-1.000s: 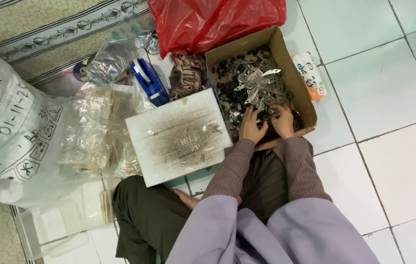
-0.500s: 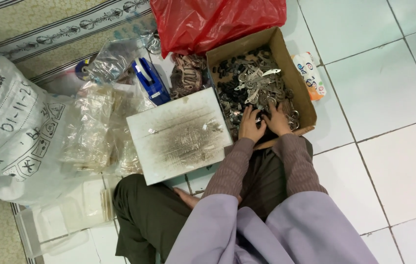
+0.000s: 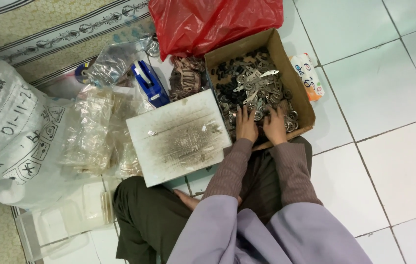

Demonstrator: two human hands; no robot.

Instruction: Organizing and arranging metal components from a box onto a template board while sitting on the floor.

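I sit cross-legged on a tiled floor. Both hands rest inside an open cardboard box [image 3: 302, 92] filled with several small metal parts [image 3: 257, 88] and black pieces. My left hand [image 3: 246, 125] lies palm down on the parts at the box's near edge, fingers spread. My right hand [image 3: 275, 125] lies just beside it, also on the parts. Whether either hand grips a piece is hidden by the fingers. A stained white square tile [image 3: 178, 137] lies left of the box, close to my left wrist.
A red plastic bag [image 3: 213, 22] sits behind the box. Left of the tile are clear plastic packets [image 3: 93, 137], a blue tape dispenser [image 3: 148, 83] and a big white sack [image 3: 7, 122]. A small printed packet [image 3: 308, 76] lies right of the box. A clear plastic container [image 3: 61, 220] stands at lower left.
Both hands stay in the box and shift slightly among the metal parts. The view has moved a little.
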